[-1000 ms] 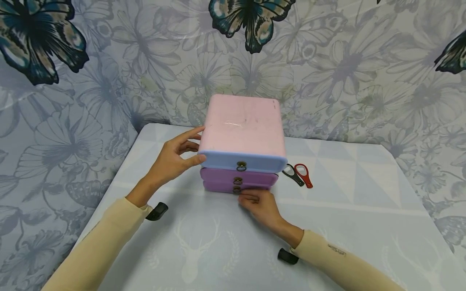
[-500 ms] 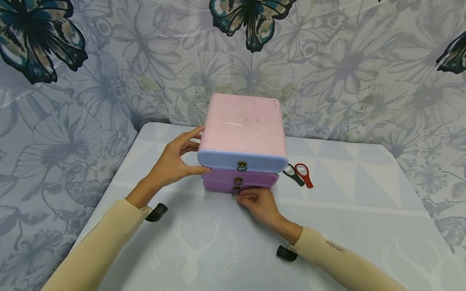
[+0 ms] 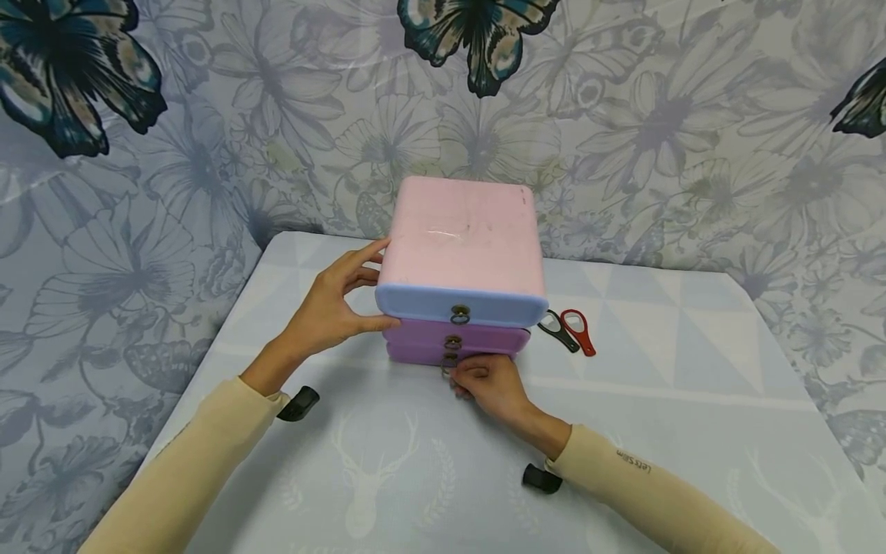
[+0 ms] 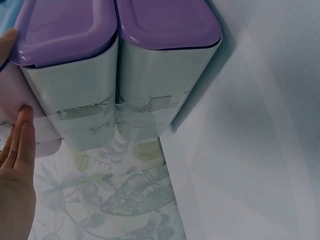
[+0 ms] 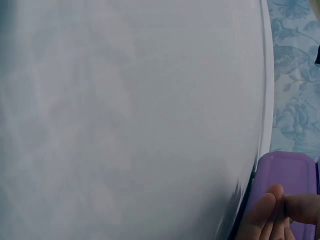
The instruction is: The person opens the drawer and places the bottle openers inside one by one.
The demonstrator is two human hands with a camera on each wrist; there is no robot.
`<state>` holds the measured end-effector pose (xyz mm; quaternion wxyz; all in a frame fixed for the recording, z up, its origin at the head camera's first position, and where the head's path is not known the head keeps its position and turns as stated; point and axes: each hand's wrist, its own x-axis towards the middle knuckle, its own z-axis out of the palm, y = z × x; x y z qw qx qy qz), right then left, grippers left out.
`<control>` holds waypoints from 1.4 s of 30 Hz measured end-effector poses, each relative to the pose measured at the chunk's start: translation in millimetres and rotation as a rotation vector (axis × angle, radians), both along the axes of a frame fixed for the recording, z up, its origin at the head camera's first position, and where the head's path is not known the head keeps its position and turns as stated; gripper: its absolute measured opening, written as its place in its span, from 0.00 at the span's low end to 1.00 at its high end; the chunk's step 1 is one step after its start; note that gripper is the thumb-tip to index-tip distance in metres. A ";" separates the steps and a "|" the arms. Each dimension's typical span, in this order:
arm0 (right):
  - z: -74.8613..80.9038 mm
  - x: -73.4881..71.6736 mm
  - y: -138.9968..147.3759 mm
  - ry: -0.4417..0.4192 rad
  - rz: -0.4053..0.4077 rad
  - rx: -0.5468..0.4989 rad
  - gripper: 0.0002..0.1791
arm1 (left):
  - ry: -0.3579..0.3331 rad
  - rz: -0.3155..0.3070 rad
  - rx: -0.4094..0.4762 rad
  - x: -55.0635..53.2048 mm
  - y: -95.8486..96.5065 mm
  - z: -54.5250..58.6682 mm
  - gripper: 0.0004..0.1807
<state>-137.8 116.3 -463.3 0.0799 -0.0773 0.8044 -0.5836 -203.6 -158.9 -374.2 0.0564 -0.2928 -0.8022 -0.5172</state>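
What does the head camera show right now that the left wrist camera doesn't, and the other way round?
Only the head view: the right hand at the bottom ring pull, the red looped item and black looped item on the table, and the pink top.
Only the left wrist view: the pale sides behind the purple fronts, with what looks like clear tape across them.
Both share: the left hand, purple fronts, blue front, table and floral wall.

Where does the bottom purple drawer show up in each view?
Head: bottom purple drawer, just below centre, partly covered by the right hand.
Left wrist: bottom purple drawer, top centre, the rightmost purple front.
Right wrist: bottom purple drawer, lower right corner, partly behind fingers.
Shared landmark: the pale tabletop.
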 end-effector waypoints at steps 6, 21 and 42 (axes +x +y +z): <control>3.3 3.2 0.5 -0.009 0.014 0.018 0.09 | 0.003 0.006 -0.001 -0.5 1.6 1.0 0.60; 5.7 19.8 2.4 -0.036 0.038 0.024 0.09 | 0.000 -0.002 0.003 -0.5 1.8 2.0 0.59; 1.9 54.8 1.9 -0.065 0.073 -0.011 0.08 | -0.003 0.003 -0.007 0.9 0.6 2.0 0.59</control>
